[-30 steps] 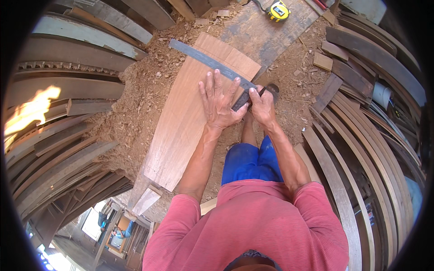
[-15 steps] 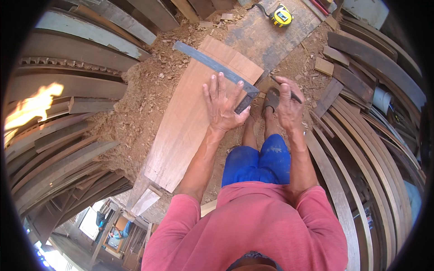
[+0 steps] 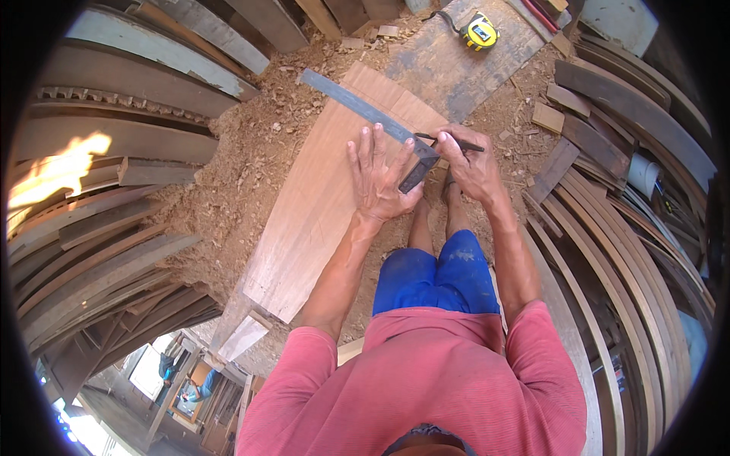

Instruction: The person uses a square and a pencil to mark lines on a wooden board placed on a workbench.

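A pale reddish wooden board (image 3: 319,197) lies at a slant before me. Across its far end rests a metal try square (image 3: 357,102), its dark stock at the board's right edge. My left hand (image 3: 379,178) lies flat with fingers spread on the board and against the square's blade; the thumb is by the stock. My right hand (image 3: 473,166) pinches a dark pencil (image 3: 470,145), its tip at the blade near the square's corner.
A yellow and black tape measure (image 3: 480,32) sits on a worn plank (image 3: 449,64) beyond the board. Wood shavings (image 3: 236,171) cover the ground. Stacked planks (image 3: 122,144) line the left, and more timber (image 3: 608,251) the right. A person (image 3: 199,389) is at the lower left.
My right hand has moved left and a little away from me, bringing the pencil to the square's corner. The left hand and the square stay in place on the board.
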The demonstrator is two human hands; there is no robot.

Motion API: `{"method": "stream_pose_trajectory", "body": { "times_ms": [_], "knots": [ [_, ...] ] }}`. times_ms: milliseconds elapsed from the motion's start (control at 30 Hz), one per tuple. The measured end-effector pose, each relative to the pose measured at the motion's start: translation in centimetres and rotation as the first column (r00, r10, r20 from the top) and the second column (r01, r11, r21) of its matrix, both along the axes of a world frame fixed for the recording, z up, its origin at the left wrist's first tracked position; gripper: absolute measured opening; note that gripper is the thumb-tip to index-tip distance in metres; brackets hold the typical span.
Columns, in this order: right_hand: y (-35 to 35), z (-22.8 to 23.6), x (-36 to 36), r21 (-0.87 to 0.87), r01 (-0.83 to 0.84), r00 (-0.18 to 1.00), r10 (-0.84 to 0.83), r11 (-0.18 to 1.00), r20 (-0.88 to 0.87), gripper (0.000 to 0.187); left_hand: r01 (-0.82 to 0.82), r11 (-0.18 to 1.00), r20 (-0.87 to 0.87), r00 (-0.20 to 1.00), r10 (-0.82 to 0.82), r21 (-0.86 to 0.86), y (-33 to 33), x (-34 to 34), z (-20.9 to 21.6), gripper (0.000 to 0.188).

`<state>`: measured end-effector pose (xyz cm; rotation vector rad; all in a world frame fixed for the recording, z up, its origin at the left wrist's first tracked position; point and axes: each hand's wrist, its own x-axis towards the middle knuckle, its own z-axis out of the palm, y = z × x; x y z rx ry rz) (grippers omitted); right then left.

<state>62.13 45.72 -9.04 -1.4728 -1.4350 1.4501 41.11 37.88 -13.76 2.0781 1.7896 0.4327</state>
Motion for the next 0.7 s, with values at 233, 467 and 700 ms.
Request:
{"method": "stream_pose_trajectory", "body": {
  "times_ms": [233, 467, 700],
  "knots": [
    [1.2, 0.5, 2.3, -0.151, -0.341, 0.758, 0.367, 0.928, 0.539, 0.037, -0.014, 1.0, 0.004, 1.0, 0.014, 0.016, -0.3, 0.0, 0.0, 0.093],
    [-6.4, -5.7, -2.5, -0.123, 0.044, 0.998, -0.037, 0.991, 0.06, 0.027, 0.0, 1.0, 0.024, 1.0, 0.0, -0.003, 0.4, -0.1, 0.5, 0.096],
    [-2.3, -4.8, 1.1, -0.096, 0.37, 0.915, -0.38, 0.924, -0.138, 0.021, -0.172, 0.985, -0.023, 0.985, 0.172, -0.005, -0.1, -0.3, -0.3, 0.081]
  ]
}}
